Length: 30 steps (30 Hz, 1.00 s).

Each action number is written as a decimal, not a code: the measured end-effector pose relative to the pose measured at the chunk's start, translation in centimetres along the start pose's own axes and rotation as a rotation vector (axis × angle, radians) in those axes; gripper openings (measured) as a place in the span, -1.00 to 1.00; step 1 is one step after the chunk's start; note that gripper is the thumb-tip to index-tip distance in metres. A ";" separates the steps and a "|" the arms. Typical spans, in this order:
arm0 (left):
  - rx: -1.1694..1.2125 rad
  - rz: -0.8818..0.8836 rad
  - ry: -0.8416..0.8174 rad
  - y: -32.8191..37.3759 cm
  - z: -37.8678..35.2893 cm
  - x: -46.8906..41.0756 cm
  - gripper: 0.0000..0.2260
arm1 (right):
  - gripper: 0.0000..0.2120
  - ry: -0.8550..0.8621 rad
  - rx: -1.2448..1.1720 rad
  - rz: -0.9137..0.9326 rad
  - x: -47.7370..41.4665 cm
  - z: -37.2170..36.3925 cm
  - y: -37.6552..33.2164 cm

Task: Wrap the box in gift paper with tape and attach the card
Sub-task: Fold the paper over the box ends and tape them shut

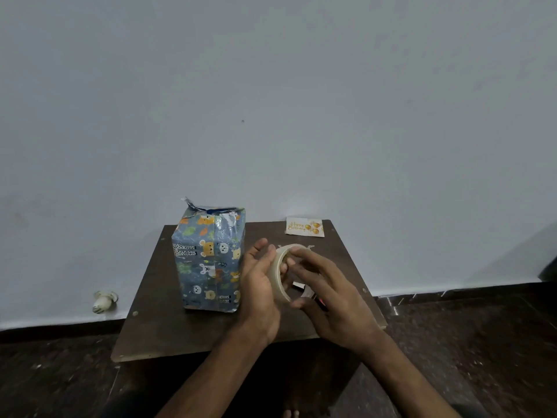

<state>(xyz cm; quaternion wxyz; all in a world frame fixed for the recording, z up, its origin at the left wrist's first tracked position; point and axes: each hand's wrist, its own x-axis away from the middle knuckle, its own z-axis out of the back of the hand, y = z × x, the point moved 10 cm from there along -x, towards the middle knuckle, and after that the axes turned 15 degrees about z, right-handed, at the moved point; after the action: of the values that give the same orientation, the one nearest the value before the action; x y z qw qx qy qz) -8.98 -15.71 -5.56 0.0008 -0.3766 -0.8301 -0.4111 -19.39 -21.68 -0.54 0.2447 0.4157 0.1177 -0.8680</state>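
A box (208, 257) wrapped in blue paper with cartoon animals stands upright on the left half of a small dark brown table (156, 327). Its top is ragged, with loose paper edges sticking up. To the right of the box I hold a roll of clear tape (281, 271) above the table. My left hand (260, 285) grips the roll from the left, and my right hand (325, 292) has its fingers curled on the roll's right rim. A white birthday card (303, 227) with gold balloons lies flat at the table's far right corner.
A small dark object with a red part (307, 292) lies on the table, mostly hidden under my right hand. A white fitting (104, 301) sticks out of the wall low on the left. The plain wall stands right behind the table; a dark floor surrounds it.
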 end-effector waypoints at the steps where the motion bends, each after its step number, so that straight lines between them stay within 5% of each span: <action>1: -0.013 -0.025 -0.017 0.3 -0.2 0.0 -0.88 | -0.59 -0.006 0.088 0.041 0.0 0.6 -0.1; 8: -0.279 -0.181 -0.109 2.9 -2.3 1.4 -0.84 | -0.82 -0.097 0.327 0.115 -0.1 2.0 0.9; 12: -1.141 -0.854 0.137 8.6 -4.0 6.5 -0.74 | -0.93 -0.086 0.454 -0.081 2.1 4.0 5.2; 15: -1.320 -1.211 0.345 15.4 -2.6 9.1 -0.70 | -0.86 -0.284 0.523 -0.258 5.1 3.3 9.3; 17: -1.309 -1.027 0.269 20.1 0.4 6.4 -0.62 | -0.82 -0.484 0.483 -0.358 6.8 1.4 11.2; 19: -1.178 -0.660 0.137 21.2 3.9 2.5 -0.51 | -0.67 -0.674 0.412 -0.448 8.1 -0.9 12.1; 22: -0.930 -0.385 -0.061 17.4 6.8 -0.7 -0.37 | -0.74 -0.562 0.284 -0.567 7.9 -1.7 12.0; 25: -0.806 -0.272 -0.133 14.5 7.6 -1.3 -0.38 | -0.80 -0.311 0.122 -0.677 6.5 -2.9 11.1; 30: -0.788 -0.381 0.071 15.2 8.7 -1.1 -0.58 | -0.72 -0.410 0.102 -0.773 7.3 -5.9 10.2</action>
<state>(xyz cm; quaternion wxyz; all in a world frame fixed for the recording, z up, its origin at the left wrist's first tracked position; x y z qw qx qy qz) 4.03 -4.74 -1.28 -0.1903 -0.1739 -0.6641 -0.7018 -14.03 -30.32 -9.97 -0.1005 0.1720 0.1709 -0.9649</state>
